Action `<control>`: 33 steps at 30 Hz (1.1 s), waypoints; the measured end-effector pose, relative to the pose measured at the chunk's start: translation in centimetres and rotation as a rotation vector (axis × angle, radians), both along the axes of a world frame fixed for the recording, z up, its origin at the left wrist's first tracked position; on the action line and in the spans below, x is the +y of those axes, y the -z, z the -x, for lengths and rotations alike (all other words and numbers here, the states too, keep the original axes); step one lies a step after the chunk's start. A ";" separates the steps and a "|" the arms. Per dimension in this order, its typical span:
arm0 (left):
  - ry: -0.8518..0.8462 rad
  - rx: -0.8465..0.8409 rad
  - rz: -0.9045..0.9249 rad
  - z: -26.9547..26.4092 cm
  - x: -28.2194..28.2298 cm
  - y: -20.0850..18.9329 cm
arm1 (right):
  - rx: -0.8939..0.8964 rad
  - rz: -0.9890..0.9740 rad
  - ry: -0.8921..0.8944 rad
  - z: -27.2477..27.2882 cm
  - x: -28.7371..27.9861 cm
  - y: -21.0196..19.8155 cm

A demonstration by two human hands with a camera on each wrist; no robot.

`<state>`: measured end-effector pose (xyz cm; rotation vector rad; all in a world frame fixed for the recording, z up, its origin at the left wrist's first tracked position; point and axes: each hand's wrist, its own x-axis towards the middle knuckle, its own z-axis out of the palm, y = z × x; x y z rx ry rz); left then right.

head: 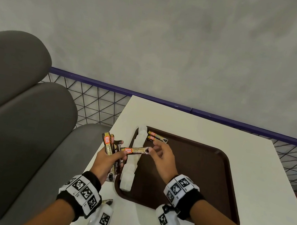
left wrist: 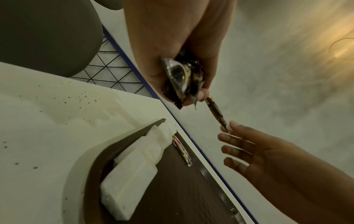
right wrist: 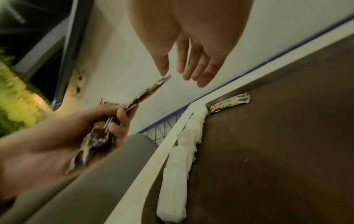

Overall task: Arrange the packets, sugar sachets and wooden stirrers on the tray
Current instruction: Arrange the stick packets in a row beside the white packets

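The left hand (head: 107, 161) gripped a bunch of coffee packets (head: 110, 145) and offered one packet (head: 134, 150) sideways, just above the sugar sachets (head: 133, 159); the right hand (head: 162, 156), fingers loosely spread, was at its free end, though whether it yet pinched could not be told. To do it well, the person probably needed to pinch that end firmly before the left let go, then lay it parallel beside the two packets (head: 156, 137) at the far-left corner of the tray (head: 211, 178).

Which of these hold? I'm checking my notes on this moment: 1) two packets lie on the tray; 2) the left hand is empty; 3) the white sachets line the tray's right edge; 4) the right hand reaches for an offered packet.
1) True: two packets lie at the far end of the tray.
2) False: the left hand grips a bunch of packets.
3) False: the sachets line the left edge.
4) True: the right hand, fingers extended, is at the tip of the offered packet.
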<state>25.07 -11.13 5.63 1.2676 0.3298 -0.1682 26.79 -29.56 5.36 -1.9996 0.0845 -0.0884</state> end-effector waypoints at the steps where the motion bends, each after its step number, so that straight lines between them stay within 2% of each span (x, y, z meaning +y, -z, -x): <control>1: 0.004 -0.003 -0.004 0.0 -0.1 -0.1 | 0.072 -0.097 -0.017 -0.2 -0.1 -0.1; 4: 0.007 -0.003 -0.009 0.0 -0.5 -0.1 | 0.199 -0.273 -0.080 -0.5 -0.3 -0.2; 10: -0.012 0.001 -0.018 -0.2 -0.6 -0.2 | 0.140 -0.357 -0.052 -0.7 -0.2 -0.2; 14: -0.025 0.002 -0.010 -0.5 -0.3 -0.1 | 0.203 -0.490 -0.079 -0.5 -0.4 0.2; 18: -0.020 0.024 0.034 -0.6 -0.3 -0.2 | 0.104 -0.400 -0.034 -0.9 -1.0 -0.1; 23: -0.080 0.062 0.109 -0.7 0.5 0.3 | 0.011 -0.329 0.272 -2.6 -3.8 1.1; 27: -0.087 0.085 0.129 -0.7 1.5 0.8 | 0.077 -0.265 0.389 -3.6 -6.7 2.6; 33: -0.073 0.085 0.137 -0.7 2.3 1.1 | 0.246 -0.160 0.392 -5.2 -7.8 5.3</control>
